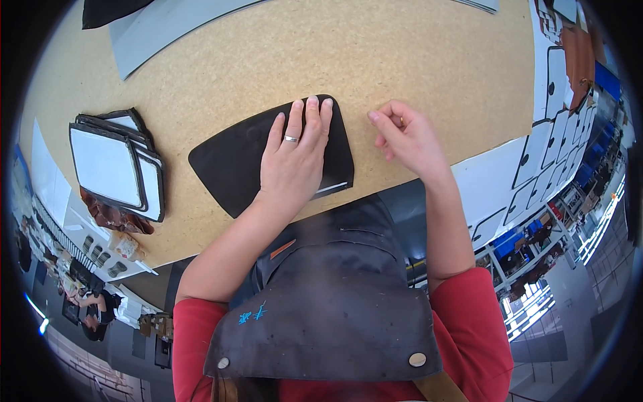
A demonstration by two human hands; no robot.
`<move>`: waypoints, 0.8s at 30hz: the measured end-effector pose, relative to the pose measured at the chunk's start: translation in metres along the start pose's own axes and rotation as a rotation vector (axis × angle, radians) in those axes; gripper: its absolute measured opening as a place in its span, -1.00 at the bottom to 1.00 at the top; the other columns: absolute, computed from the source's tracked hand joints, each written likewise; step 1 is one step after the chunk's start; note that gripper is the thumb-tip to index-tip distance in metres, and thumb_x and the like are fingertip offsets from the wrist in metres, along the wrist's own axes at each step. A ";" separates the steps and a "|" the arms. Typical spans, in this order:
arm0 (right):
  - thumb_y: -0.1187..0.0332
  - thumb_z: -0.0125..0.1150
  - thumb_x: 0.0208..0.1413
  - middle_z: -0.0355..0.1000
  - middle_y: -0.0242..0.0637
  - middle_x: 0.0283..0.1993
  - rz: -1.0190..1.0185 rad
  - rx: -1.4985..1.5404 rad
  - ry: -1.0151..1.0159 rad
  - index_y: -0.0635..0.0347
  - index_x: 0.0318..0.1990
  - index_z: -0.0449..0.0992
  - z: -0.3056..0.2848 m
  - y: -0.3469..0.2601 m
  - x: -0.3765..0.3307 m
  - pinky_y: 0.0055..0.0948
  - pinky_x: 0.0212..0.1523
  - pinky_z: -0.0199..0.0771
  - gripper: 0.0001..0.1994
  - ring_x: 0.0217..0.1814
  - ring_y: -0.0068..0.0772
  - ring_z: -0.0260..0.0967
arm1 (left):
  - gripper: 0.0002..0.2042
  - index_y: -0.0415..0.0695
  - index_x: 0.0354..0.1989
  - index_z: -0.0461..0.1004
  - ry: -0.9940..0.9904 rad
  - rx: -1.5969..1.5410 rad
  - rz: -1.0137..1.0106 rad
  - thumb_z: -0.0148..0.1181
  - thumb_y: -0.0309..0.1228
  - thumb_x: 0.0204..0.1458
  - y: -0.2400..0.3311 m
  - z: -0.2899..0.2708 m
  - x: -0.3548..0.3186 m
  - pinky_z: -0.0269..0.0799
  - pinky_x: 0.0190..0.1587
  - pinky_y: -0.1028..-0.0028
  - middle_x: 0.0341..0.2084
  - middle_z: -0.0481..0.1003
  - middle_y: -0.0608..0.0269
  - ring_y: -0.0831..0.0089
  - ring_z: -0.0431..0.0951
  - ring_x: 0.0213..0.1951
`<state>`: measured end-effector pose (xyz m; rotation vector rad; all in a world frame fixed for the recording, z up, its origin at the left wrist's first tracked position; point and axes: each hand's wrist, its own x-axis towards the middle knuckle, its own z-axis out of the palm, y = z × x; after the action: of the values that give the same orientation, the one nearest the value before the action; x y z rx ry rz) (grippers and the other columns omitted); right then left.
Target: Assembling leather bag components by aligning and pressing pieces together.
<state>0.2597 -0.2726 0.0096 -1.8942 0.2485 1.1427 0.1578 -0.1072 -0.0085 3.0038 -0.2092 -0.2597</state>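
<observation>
A black leather-like panel (231, 151) with rounded corners lies flat on the tan worktable (429, 60), close to its front edge. A short whitish strip (333, 186) shows along the panel's near right edge. My left hand (298, 151) rests palm down on the panel, fingers stretched toward its far edge, with a ring on one finger. To the right of the panel, apart from it, my right hand (405, 134) hovers over or rests on the table with curled fingers. Its thumb and forefinger press together; whatever they may hold is hidden or too small to see.
At the left, several white-faced, black-edged pieces (106, 164) are stacked on brown leather (114, 216). Behind it lies a grey sheet (144, 43) with a black piece (110, 10). White sheets with black outlines (536, 161) extend rightward. Another person (94, 311) is far left.
</observation>
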 end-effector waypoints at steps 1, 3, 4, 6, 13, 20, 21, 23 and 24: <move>0.27 0.11 0.13 0.36 -0.35 -0.64 -0.003 0.001 0.001 0.27 -0.43 0.43 0.002 0.007 -0.002 -0.61 -0.63 0.25 -0.77 -0.65 -0.67 0.27 | -0.51 -0.14 0.17 0.25 0.008 0.046 0.006 0.05 -0.35 0.00 0.002 0.001 0.001 0.18 0.13 0.34 0.06 0.30 0.21 0.33 0.27 0.13; 0.31 0.10 0.13 0.38 -0.33 -0.58 -0.194 -0.023 0.082 0.29 -0.38 0.42 0.007 0.017 -0.005 -0.56 -0.55 0.30 -0.81 -0.56 -0.60 0.32 | -0.51 -0.14 0.17 0.26 0.018 0.093 0.006 0.05 -0.35 0.00 0.005 0.002 0.003 0.19 0.11 0.35 0.03 0.31 0.21 0.33 0.28 0.11; 0.31 0.10 0.13 0.38 -0.33 -0.58 -0.199 -0.026 0.078 0.29 -0.38 0.42 0.010 0.017 -0.006 -0.56 -0.55 0.30 -0.81 -0.56 -0.60 0.32 | -0.51 -0.14 0.16 0.27 0.028 0.129 0.006 0.06 -0.34 0.00 0.007 0.003 0.004 0.19 0.10 0.34 0.02 0.32 0.20 0.34 0.29 0.10; 0.36 0.09 0.12 0.40 -0.25 -0.49 -0.339 -0.062 0.185 0.31 -0.34 0.40 0.018 0.013 -0.009 -0.48 -0.48 0.35 -0.84 -0.48 -0.46 0.37 | -0.51 -0.14 0.15 0.27 0.039 0.168 -0.013 0.07 -0.33 -0.01 0.008 0.003 0.007 0.19 0.10 0.34 0.01 0.32 0.20 0.34 0.29 0.08; 0.51 0.09 0.04 0.41 -0.11 -0.27 -0.715 -0.483 0.256 0.26 -0.29 0.43 0.034 -0.007 -0.018 -0.36 -0.24 0.42 -0.92 -0.22 -0.18 0.39 | -0.46 -0.20 0.15 0.23 0.166 -0.412 -0.176 0.15 -0.39 -0.08 0.011 -0.009 -0.014 -0.05 0.24 0.24 0.12 0.22 0.19 0.30 0.20 0.17; 0.53 0.16 -0.08 0.37 -0.15 0.01 -1.007 -0.851 0.003 0.31 -0.10 0.44 0.086 -0.023 -0.013 -0.24 0.11 0.28 -0.69 0.11 -0.17 0.29 | -0.49 -0.21 0.13 0.27 0.104 -0.429 -0.556 0.12 -0.46 -0.09 -0.015 -0.016 -0.092 -0.13 0.26 0.23 0.14 0.22 0.19 0.34 0.16 0.23; 0.53 0.15 -0.07 0.36 -0.17 0.03 -1.059 -0.906 -0.052 0.31 -0.10 0.45 0.094 -0.026 -0.013 -0.24 0.13 0.27 -0.69 0.13 -0.18 0.27 | -0.49 -0.21 0.13 0.27 0.110 -0.437 -0.575 0.12 -0.46 -0.09 -0.019 -0.013 -0.095 -0.13 0.26 0.23 0.14 0.22 0.19 0.34 0.16 0.23; 0.51 0.12 -0.06 0.30 -0.22 0.13 -1.111 -1.005 -0.137 0.29 -0.03 0.42 0.105 -0.027 -0.011 -0.24 0.20 0.21 -0.64 0.22 -0.23 0.19 | -0.47 -0.23 0.19 0.19 0.099 -0.391 -0.612 0.07 -0.47 -0.03 -0.025 -0.006 -0.098 -0.17 0.27 0.19 0.20 0.15 0.15 0.24 0.10 0.26; 0.51 0.12 -0.06 0.30 -0.22 0.13 -1.118 -1.015 -0.154 0.29 -0.03 0.42 0.110 -0.029 -0.009 -0.24 0.20 0.21 -0.64 0.22 -0.23 0.19 | -0.47 -0.23 0.19 0.19 0.103 -0.397 -0.629 0.07 -0.47 -0.03 -0.025 -0.003 -0.099 -0.17 0.27 0.19 0.20 0.15 0.15 0.24 0.10 0.26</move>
<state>0.2036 -0.1737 0.0130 -2.1575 -1.5483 0.5828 0.0645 -0.0675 0.0071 2.5843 0.7178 -0.1694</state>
